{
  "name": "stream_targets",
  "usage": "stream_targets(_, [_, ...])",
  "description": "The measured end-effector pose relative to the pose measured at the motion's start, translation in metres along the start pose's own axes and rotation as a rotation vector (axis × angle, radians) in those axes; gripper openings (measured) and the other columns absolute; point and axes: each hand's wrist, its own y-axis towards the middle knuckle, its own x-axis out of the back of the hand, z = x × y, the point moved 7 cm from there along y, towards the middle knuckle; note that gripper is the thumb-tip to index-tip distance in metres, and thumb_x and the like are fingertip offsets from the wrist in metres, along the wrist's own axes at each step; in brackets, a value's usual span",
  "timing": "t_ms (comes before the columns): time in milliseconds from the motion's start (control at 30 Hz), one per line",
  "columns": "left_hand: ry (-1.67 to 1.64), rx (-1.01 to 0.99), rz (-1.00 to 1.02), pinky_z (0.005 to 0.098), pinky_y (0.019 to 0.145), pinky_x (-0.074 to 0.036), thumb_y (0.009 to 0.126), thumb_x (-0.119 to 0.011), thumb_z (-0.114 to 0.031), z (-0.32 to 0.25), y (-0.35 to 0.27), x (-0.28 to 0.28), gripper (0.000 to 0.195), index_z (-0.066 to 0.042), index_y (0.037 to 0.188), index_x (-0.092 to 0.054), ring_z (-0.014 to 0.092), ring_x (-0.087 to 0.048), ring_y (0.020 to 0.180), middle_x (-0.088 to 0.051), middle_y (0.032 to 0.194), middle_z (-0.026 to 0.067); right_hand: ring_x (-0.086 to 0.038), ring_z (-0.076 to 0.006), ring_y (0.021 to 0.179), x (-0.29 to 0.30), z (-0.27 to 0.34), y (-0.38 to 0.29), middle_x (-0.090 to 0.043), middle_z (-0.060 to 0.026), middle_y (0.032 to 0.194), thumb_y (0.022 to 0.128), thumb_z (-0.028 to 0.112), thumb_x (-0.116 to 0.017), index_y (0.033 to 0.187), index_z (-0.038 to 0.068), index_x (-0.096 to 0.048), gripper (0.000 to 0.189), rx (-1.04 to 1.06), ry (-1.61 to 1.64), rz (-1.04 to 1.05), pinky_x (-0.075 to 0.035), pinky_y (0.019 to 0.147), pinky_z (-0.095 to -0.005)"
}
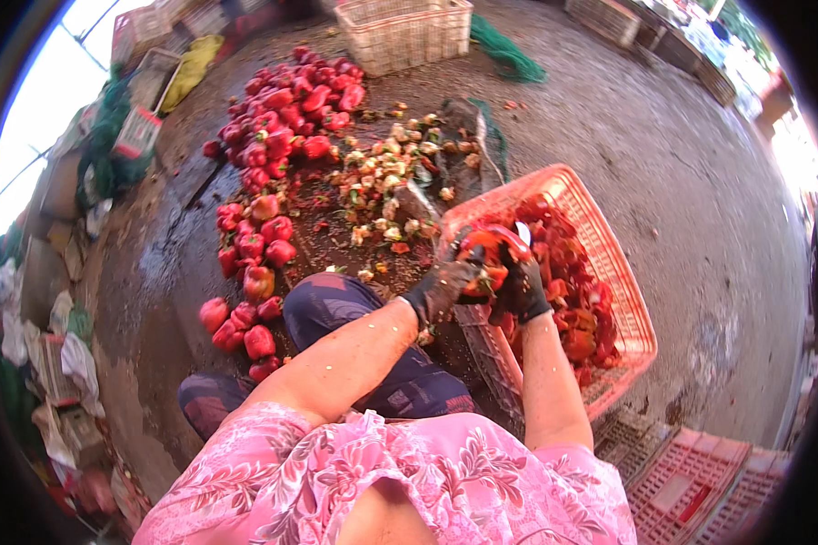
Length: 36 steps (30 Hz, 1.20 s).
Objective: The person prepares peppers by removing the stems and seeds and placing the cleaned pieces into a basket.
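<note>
Over the near side of a red plastic crate (pixel 627 300), my gloved left hand (pixel 446 281) grips a cut red bell pepper (pixel 485 246). Close beside it, my gloved right hand (pixel 523 289) is closed around a knife, its handle hidden in the fingers. The short pale knife blade (pixel 523 233) shows above that hand, against the pepper's red flesh. Inside the crate lie many cut red pepper pieces (pixel 579 334). Dark gloves hide parts of the pepper, and its lower side shows some orange and green.
Whole red peppers (pixel 293 102) are heaped on the floor ahead, with a trail running down the left. Cut-off pepper cores (pixel 382 167) lie between heap and crate. A pale plastic crate (pixel 405 37) stands beyond, beside green netting (pixel 508 51). More crates (pixel 688 477) sit at lower right.
</note>
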Motion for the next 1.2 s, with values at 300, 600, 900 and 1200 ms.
stream_targets(300, [0.075,-0.008,-0.344,0.0331,0.077,-0.054,0.091,-0.056,-0.028,-0.013,-0.007,-0.008,0.045,-0.012,0.129,-0.041,0.018,-0.061,0.091,-0.060,0.105,0.0055,-0.057,-0.0189,0.100,-0.036,0.014,-0.035,-0.060,-0.0058,0.112,0.089,0.023,-0.052,0.120,0.007,-0.053,0.035,0.354,-0.683,-0.003,-0.046,0.084,-0.0351])
stream_targets(600, [0.234,-0.185,-0.397,0.0267,0.087,-0.047,0.091,-0.048,-0.003,0.005,0.006,0.023,0.046,-0.004,0.136,-0.036,0.014,-0.056,0.100,-0.056,0.117,0.0065,-0.058,-0.0155,0.065,0.004,-0.052,-0.001,-0.062,-0.0011,0.079,0.082,0.028,-0.065,0.108,0.008,-0.056,0.034,0.211,-0.283,-0.185,-0.048,0.051,-0.0314])
stream_targets(900, [0.134,-0.013,-0.436,0.0223,0.091,-0.043,0.093,-0.045,-0.005,0.005,0.012,0.039,0.036,0.000,0.129,-0.046,0.012,-0.052,0.107,-0.053,0.124,0.0053,-0.056,-0.0203,0.107,-0.009,-0.023,-0.012,-0.057,-0.0069,0.120,0.090,0.016,-0.053,0.125,0.006,-0.049,0.037,-0.151,0.272,0.163,-0.044,0.094,-0.0312])
stream_targets(1200, [0.094,0.004,-0.225,0.0265,0.096,-0.040,0.094,-0.050,-0.020,0.006,0.030,0.056,0.034,-0.003,0.124,-0.051,0.013,-0.053,0.107,-0.055,0.120,0.0030,-0.054,-0.0196,0.107,-0.021,0.008,-0.007,-0.057,-0.0079,0.118,0.083,0.017,-0.062,0.124,0.008,-0.050,0.044,0.013,-0.273,0.151,-0.042,0.093,-0.0304])
